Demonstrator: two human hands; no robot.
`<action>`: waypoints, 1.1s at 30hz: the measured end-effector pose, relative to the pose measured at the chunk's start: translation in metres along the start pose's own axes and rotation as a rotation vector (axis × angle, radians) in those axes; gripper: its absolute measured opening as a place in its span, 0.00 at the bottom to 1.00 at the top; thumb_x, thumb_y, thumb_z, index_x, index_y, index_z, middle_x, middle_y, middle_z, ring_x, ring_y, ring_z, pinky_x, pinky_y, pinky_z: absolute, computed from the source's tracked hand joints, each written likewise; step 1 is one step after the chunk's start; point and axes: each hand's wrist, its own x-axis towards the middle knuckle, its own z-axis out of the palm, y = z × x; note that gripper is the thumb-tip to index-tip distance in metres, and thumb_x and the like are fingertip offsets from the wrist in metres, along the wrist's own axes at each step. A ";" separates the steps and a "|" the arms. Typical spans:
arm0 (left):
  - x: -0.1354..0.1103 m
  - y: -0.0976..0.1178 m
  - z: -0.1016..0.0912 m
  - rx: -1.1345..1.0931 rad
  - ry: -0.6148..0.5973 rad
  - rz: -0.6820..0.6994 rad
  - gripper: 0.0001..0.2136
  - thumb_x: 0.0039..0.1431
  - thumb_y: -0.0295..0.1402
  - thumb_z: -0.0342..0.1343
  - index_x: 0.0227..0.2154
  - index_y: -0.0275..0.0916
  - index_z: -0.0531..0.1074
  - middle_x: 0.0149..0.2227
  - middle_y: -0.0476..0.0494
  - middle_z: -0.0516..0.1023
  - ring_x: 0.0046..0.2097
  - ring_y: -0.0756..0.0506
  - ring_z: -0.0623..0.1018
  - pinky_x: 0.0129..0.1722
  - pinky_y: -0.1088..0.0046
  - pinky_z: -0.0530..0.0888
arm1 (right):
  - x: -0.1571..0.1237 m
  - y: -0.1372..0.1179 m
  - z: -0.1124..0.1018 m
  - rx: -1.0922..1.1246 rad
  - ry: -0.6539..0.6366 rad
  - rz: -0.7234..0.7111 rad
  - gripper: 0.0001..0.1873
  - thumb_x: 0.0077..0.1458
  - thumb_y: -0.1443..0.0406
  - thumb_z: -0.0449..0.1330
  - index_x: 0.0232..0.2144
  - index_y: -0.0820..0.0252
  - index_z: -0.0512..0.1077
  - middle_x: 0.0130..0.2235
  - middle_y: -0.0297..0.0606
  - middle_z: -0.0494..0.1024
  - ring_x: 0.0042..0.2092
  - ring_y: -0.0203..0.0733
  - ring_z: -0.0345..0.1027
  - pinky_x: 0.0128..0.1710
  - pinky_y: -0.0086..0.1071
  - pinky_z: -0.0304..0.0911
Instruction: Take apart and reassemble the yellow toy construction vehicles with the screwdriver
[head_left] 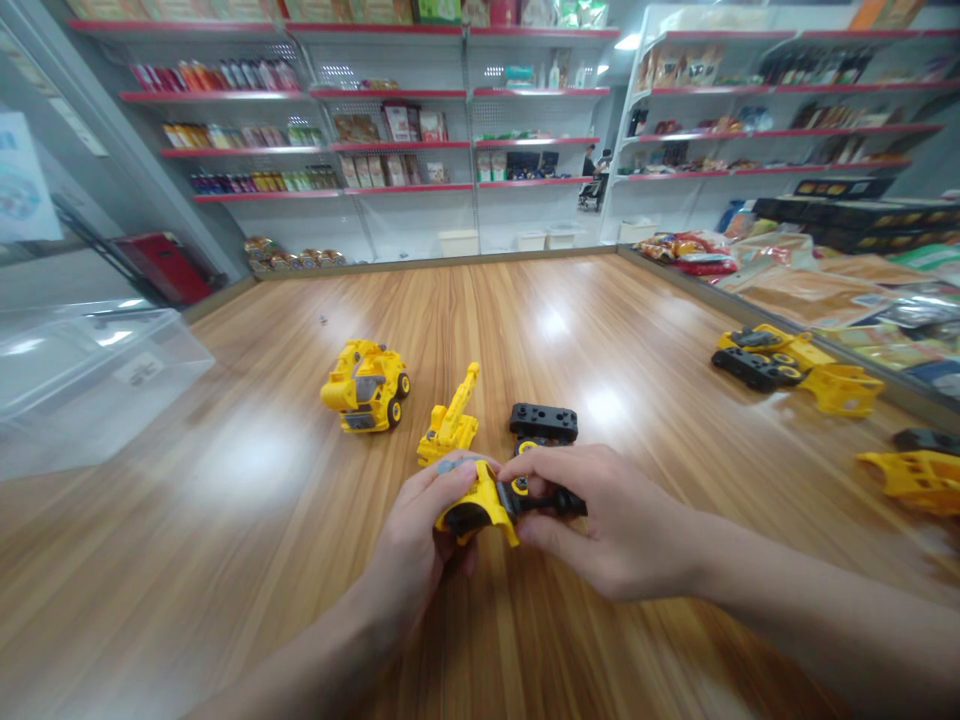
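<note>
My left hand (420,525) is closed around a yellow toy vehicle body (480,505) with a dark hollow, held above the table. A small grey piece shows at its fingertips. The closed fingers of my right hand (600,510) grip a black toy part (562,502) against the body's right side; the fingers partly hide where they meet. Just behind stands a yellow toy crane arm (452,415). A black toy track (544,421) with yellow wheels lies beyond my right hand, partly covered by it. To the left is a yellow toy truck (366,388) with black wheels.
Several yellow and black toy vehicle parts (844,388) lie at the right, with another yellow piece (919,485) nearer. A clear plastic bin (90,380) sits at the left edge. Packaged goods (810,290) border the table (465,310) on the right; stocked shelves (397,145) stand behind.
</note>
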 end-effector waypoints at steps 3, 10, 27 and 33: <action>-0.001 0.001 0.001 -0.012 -0.002 -0.009 0.15 0.57 0.41 0.54 0.38 0.33 0.74 0.29 0.45 0.69 0.27 0.48 0.67 0.15 0.78 0.63 | -0.001 0.002 0.001 0.005 0.002 -0.033 0.12 0.56 0.67 0.60 0.44 0.59 0.71 0.32 0.33 0.76 0.31 0.35 0.68 0.33 0.29 0.60; -0.001 0.002 0.002 -0.022 0.007 -0.040 0.14 0.56 0.41 0.54 0.36 0.34 0.75 0.29 0.44 0.69 0.27 0.48 0.68 0.15 0.78 0.63 | 0.000 0.008 0.005 0.003 0.085 -0.090 0.12 0.52 0.66 0.61 0.42 0.62 0.74 0.27 0.31 0.74 0.26 0.32 0.67 0.29 0.27 0.61; 0.000 0.002 0.001 -0.071 0.106 -0.079 0.16 0.55 0.43 0.55 0.35 0.33 0.77 0.26 0.46 0.69 0.24 0.50 0.66 0.15 0.78 0.62 | 0.006 0.030 -0.017 -0.551 0.146 0.271 0.09 0.49 0.63 0.62 0.35 0.57 0.77 0.26 0.34 0.76 0.27 0.37 0.67 0.26 0.29 0.51; 0.001 0.001 0.002 -0.085 0.123 -0.060 0.17 0.54 0.43 0.57 0.35 0.32 0.77 0.26 0.46 0.69 0.23 0.51 0.65 0.14 0.78 0.62 | 0.006 0.027 -0.016 -0.634 0.039 0.267 0.09 0.49 0.64 0.61 0.33 0.55 0.80 0.25 0.36 0.78 0.27 0.40 0.69 0.25 0.32 0.48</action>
